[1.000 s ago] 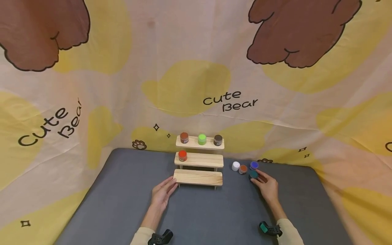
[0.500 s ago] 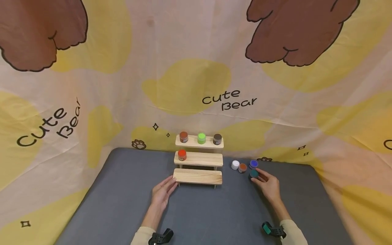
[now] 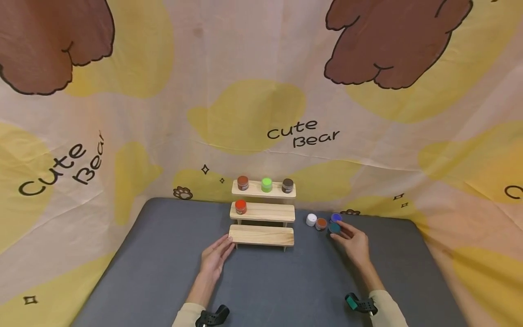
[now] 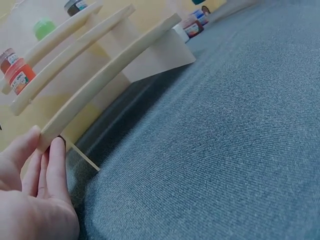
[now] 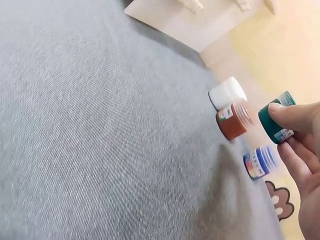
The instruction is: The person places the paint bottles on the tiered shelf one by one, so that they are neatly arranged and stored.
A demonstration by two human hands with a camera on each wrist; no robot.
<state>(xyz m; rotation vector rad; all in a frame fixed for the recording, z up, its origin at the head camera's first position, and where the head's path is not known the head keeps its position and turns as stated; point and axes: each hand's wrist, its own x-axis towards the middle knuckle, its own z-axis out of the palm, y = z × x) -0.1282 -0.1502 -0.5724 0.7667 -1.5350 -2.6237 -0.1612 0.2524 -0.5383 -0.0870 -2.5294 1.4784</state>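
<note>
A black band (image 3: 212,316) is on the left wrist, and another black band (image 3: 361,305) is on the right wrist, both at the near side of the grey bench (image 3: 261,286). The left hand (image 3: 213,261) pinches the left end of the near step (image 3: 261,235), with the thumb on one side and fingers on the other. To the right, the right hand (image 3: 356,247) has its thumb and fingers clamped on a dark green jar (image 5: 272,122), which looks lifted off the bench. Just past it sit a rusty brown jar (image 3: 321,224), a white jar (image 3: 311,220) and a blue jar (image 3: 336,218), all close together, with the blue one on the right. On the left part of the middle step (image 3: 269,212) stands a red jar (image 3: 240,207). The far step (image 3: 255,187) has three jars from left to right: a brown jar (image 3: 243,183), a bright green jar (image 3: 267,185) and a black jar (image 3: 288,185). Behind it all hangs a bear cloth (image 3: 229,109).
</note>
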